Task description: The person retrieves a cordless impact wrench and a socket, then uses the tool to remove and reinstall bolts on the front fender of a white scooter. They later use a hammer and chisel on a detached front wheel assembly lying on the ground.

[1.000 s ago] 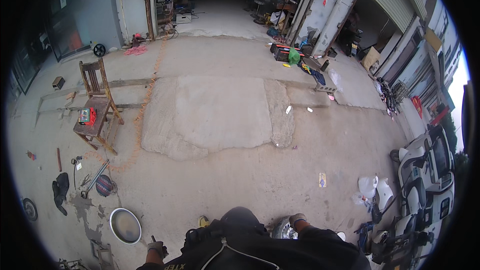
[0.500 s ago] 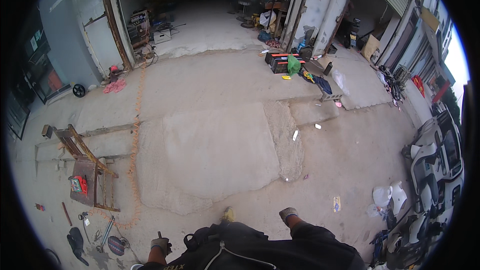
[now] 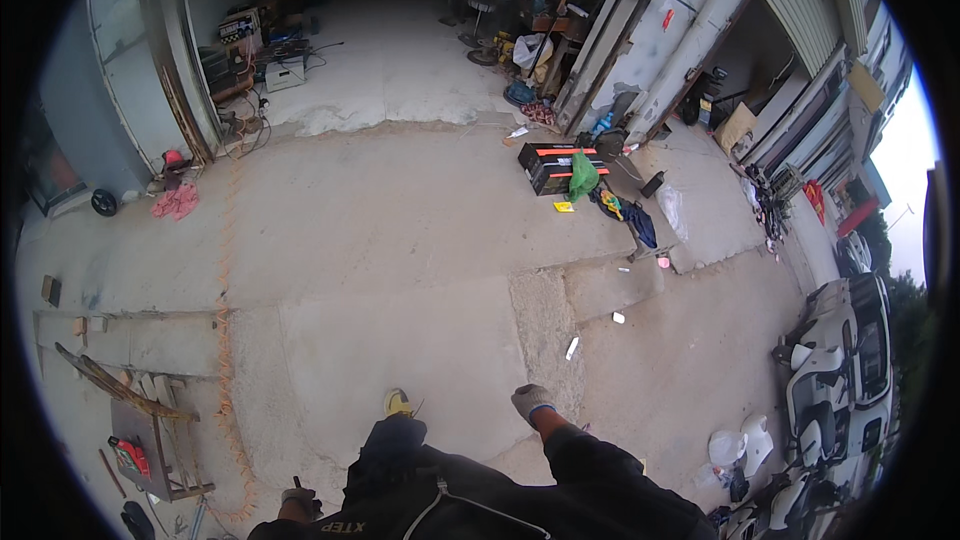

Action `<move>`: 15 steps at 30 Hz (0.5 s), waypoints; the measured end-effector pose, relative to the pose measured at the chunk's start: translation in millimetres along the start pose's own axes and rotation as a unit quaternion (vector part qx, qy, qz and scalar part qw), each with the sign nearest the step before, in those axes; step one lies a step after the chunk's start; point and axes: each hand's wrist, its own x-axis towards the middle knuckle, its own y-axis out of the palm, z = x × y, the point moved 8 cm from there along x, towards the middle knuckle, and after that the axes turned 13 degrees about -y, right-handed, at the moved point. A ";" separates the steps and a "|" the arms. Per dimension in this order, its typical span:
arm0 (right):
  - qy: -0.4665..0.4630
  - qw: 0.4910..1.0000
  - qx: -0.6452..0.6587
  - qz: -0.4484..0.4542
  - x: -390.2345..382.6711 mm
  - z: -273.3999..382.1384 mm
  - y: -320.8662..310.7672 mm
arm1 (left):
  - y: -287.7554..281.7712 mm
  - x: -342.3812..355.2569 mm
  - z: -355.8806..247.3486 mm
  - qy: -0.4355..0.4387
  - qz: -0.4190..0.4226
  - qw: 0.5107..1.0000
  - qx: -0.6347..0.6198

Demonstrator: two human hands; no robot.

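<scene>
Gripping a thin dark rod [image 3: 297, 481] poking up out of it, L gloved hand [image 3: 299, 506] is at bottom edge. R gloved hand [image 3: 532, 401] out fwd, fingers seem curled, can't tell if holding anything. Yellow shoe [image 3: 397, 403] btwn hands. To L: coiled orange hose [image 3: 224, 360], then wooden chair [image 3: 140, 425] w/ red item [image 3: 131, 458] on seat. Farther fwd: black box [image 3: 545, 171] w/ green bag [image 3: 583, 177] against it. Far R: white scooter [image 3: 812, 380].

The yellow shoe [image 3: 398, 403] is on the ramp [image 3: 410, 330] now, the right hand [image 3: 533, 403] is farther forward, and the black box [image 3: 545, 171] is closer.
</scene>
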 end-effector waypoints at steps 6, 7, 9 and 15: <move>0.346 0.817 0.342 0.311 -131.4 -150.0 90.5 | 89.0 -193.7 -305.5 0.158 0.006 0.986 0.043; 0.263 0.892 0.188 0.317 -129.3 -153.4 68.9 | 110.9 -232.6 -356.8 0.198 0.022 0.979 0.048; 0.202 0.915 0.134 0.323 -113.9 -138.2 35.2 | 154.2 -310.3 -451.8 0.298 0.048 0.950 0.081; 0.032 0.927 -0.031 0.373 61.7 -95.8 -86.0 | 263.5 -473.1 -609.3 0.351 0.036 0.933 0.076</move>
